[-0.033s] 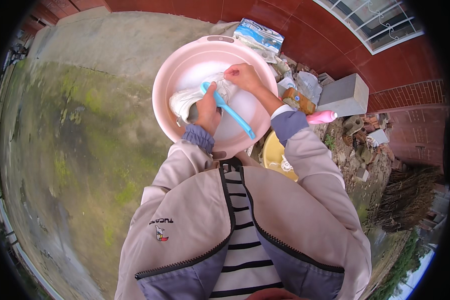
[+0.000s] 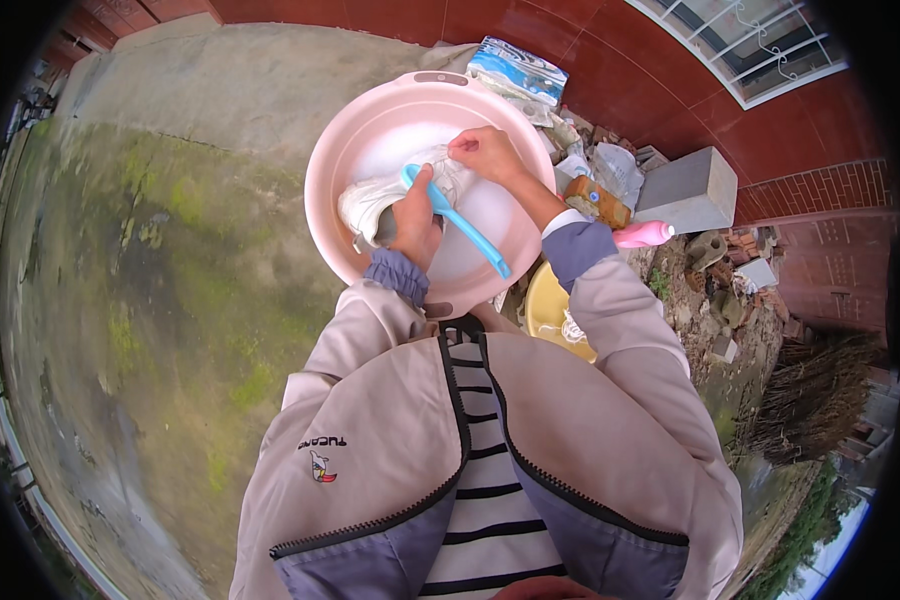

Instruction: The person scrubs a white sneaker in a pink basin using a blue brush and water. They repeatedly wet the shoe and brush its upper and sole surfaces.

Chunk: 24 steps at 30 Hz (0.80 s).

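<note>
Over a pink basin (image 2: 322, 200) with whitish suds inside, I hold a wet white item that looks like a soft shoe (image 2: 362, 205), with a grey patch near its left end. My left hand (image 2: 415, 228) is closed round it, and the thumb also presses on a light blue brush (image 2: 470, 232). The brush's handle slants down to the right; its bristles are hidden. At the far end of the shoe, my right hand (image 2: 490, 155) has its fingers pinched together at the white material. What exactly lies between those fingertips is hard to see.
A yellow basin (image 2: 547, 305) with white stringy stuff stands right of the pink one, partly under my right sleeve. Farther right are a pink bottle (image 2: 645, 234), a grey block (image 2: 688, 190) and rubble. A blue-and-white package (image 2: 520, 70) lies by the red wall.
</note>
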Each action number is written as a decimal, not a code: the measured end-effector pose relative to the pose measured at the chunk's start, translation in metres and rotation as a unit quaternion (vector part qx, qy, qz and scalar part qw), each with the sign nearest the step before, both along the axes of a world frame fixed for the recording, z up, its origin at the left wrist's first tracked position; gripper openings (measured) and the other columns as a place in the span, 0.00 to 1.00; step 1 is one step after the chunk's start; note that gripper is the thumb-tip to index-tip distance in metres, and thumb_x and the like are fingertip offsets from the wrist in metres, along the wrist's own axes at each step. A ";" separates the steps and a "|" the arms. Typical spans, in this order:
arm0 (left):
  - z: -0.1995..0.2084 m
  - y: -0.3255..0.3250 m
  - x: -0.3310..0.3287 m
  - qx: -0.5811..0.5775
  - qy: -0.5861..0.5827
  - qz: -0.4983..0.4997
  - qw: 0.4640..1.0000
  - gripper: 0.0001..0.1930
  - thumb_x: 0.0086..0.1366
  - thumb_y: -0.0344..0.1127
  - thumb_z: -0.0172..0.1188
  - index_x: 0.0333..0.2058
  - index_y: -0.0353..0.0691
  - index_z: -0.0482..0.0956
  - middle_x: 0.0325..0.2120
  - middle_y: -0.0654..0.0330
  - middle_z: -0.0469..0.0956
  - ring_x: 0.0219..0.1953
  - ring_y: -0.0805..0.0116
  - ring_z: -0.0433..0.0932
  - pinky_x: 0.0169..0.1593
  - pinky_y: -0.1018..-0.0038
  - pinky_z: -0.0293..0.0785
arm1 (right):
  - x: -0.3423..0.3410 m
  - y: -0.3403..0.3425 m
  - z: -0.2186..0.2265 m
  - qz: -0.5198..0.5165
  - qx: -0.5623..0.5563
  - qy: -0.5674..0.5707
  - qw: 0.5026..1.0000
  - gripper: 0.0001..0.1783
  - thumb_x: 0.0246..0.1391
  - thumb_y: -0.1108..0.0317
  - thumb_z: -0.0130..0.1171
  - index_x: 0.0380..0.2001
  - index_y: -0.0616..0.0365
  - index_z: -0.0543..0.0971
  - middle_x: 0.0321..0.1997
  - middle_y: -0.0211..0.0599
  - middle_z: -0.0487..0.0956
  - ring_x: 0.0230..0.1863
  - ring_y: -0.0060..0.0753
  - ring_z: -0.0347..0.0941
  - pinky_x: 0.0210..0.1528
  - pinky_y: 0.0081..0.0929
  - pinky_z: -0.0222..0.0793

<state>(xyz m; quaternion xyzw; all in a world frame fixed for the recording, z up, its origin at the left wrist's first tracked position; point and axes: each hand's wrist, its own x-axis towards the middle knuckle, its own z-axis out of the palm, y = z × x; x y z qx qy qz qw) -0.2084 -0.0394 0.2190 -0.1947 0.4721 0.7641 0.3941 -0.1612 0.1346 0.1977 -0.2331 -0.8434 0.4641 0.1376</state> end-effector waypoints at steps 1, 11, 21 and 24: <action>-0.001 0.000 0.000 -0.007 0.004 0.003 1.000 0.17 0.63 0.39 0.68 0.42 0.32 0.77 0.32 0.62 0.76 0.28 0.71 0.75 0.31 0.70 0.73 | 0.000 -0.001 0.002 0.001 -0.001 -0.008 1.000 0.13 0.47 0.61 0.70 0.32 0.58 0.87 0.31 0.38 0.86 0.35 0.31 0.82 0.41 0.29 0.77; -0.001 0.001 0.000 0.001 -0.001 0.010 1.000 0.16 0.62 0.38 0.68 0.40 0.33 0.77 0.30 0.63 0.76 0.28 0.71 0.75 0.30 0.69 0.73 | -0.004 0.002 -0.001 -0.005 -0.007 -0.041 0.999 0.14 0.45 0.59 0.71 0.32 0.57 0.87 0.31 0.38 0.86 0.35 0.32 0.82 0.42 0.29 0.77; -0.002 0.001 0.001 0.010 0.000 0.005 1.000 0.16 0.63 0.38 0.68 0.42 0.34 0.76 0.32 0.62 0.76 0.30 0.71 0.76 0.33 0.69 0.74 | -0.004 0.005 -0.006 -0.017 -0.045 -0.057 0.997 0.14 0.45 0.60 0.70 0.31 0.58 0.87 0.32 0.38 0.86 0.35 0.30 0.82 0.42 0.27 0.77; -0.005 0.000 0.000 0.011 0.008 0.000 1.000 0.17 0.62 0.38 0.68 0.42 0.32 0.77 0.32 0.61 0.76 0.29 0.70 0.76 0.32 0.68 0.75 | -0.005 0.002 -0.006 -0.018 -0.006 -0.031 0.999 0.13 0.45 0.60 0.70 0.31 0.58 0.87 0.31 0.37 0.86 0.34 0.29 0.82 0.42 0.27 0.77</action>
